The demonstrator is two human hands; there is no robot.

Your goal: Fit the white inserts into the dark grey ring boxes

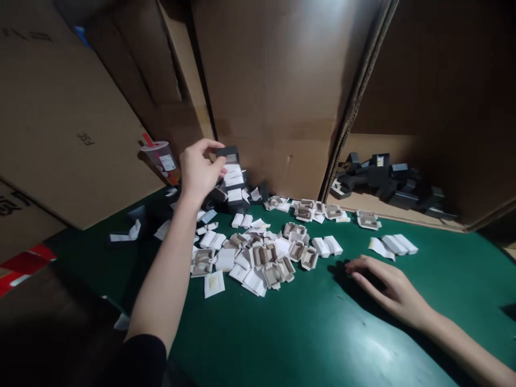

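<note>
My left hand (201, 169) reaches forward and grips a small black box (228, 151) between thumb and fingers, at the top of a column of dark boxes with white inserts (234, 194). My right hand (385, 285) is low over the green table, with its fingers curled and the thumb tip close to them. Shadow hides whatever those fingertips may hold. Between the hands lies a heap of white and grey-brown folded card inserts (264, 252). Closest to my right hand is a small group of white card pieces (326, 246).
Tall cardboard sheets (266, 97) stand behind the green table (306, 333). At right, a cardboard carton (435, 217) holds several black boxes (382, 177). A drink cup (161, 158) with a red straw stands at left. More white pieces (399, 245) lie on the right side.
</note>
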